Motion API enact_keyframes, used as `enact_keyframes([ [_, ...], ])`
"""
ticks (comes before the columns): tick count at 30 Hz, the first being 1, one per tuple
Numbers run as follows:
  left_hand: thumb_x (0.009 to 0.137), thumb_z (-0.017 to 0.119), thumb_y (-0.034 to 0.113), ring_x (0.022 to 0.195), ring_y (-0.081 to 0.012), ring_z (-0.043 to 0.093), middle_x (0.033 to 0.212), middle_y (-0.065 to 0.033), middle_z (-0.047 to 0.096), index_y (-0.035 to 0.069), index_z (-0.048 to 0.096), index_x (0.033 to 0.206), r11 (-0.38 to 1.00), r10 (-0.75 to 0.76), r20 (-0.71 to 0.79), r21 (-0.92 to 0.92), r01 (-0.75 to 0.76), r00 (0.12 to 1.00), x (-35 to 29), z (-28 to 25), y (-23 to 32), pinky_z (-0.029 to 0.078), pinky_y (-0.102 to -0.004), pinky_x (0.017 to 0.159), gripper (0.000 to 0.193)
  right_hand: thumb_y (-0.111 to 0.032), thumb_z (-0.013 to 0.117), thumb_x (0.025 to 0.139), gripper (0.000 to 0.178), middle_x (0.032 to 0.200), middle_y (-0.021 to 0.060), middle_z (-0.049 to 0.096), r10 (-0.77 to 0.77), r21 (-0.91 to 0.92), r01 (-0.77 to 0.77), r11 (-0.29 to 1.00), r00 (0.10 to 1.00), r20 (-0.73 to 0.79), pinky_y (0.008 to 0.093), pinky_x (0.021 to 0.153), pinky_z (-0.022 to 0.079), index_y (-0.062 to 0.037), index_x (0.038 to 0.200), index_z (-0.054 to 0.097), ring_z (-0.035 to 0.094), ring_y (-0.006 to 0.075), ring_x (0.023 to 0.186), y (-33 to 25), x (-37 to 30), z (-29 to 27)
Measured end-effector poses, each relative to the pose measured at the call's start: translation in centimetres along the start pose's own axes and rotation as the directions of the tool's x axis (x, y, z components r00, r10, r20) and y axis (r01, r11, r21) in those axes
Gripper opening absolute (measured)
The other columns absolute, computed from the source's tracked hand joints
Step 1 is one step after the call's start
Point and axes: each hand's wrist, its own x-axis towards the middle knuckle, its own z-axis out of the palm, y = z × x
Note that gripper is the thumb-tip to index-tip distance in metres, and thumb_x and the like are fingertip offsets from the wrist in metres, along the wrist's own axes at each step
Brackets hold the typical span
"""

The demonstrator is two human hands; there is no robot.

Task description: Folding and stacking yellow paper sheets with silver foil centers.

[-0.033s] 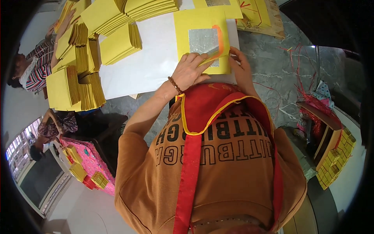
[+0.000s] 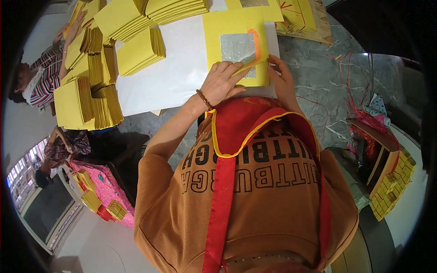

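Note:
A yellow paper sheet [image 2: 214, 36] with a silver foil square [image 2: 234, 45] and an orange streak [image 2: 257, 43] along its right side lies on the white tabletop. My left hand [image 2: 221, 83], with a brown beaded bracelet [image 2: 204, 99] at the wrist, is over the near part of the sheet. Its fingers pinch a raised fold that crosses the lower end of the foil. At the sheet's right edge, my right hand [image 2: 283, 78] has its thumb and fingers curled close to the paper; their exact grip is partly hidden.
Stacks of folded yellow paper [image 2: 141, 51] stand across the left and far side of the table [image 2: 184, 59]. More yellow sheets [image 2: 273, 11] lie at the far right. A co-worker in a striped top [image 2: 45, 86] works at the left. Red strings [image 2: 353, 86] hang at the right.

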Motion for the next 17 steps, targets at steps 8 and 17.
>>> enact_keyframes([
  [8,0.064,0.070,0.024,0.101,-0.0227,0.044,0.120,-0.0069,0.046,0.008,0.053,0.117,0.998,0.010,0.077,0.053,-0.014,0.997,0.2,-0.5,0.4,0.035,-0.0331,0.083,0.057,-0.009,0.049,0.087,0.034,0.104,0.0064,0.055,0.001,0.037,-0.002,0.999,1.000,0.010,0.0235,0.080,0.041,-0.0023,0.120,0.048,0.049,0.0115,0.094,1.1,-0.1,-0.5],
  [17,0.059,0.072,0.021,0.102,-0.0237,0.045,0.126,-0.0073,0.043,0.012,0.049,0.123,0.989,0.049,0.119,0.132,-0.064,0.992,-0.3,0.1,-0.2,0.036,-0.0350,0.086,0.069,-0.010,0.050,0.088,0.033,0.102,0.0065,0.056,0.026,0.092,-0.025,0.995,1.000,-0.013,0.0230,0.082,0.041,-0.0027,0.120,0.050,0.051,0.0118,0.093,0.8,-0.1,-0.2],
])
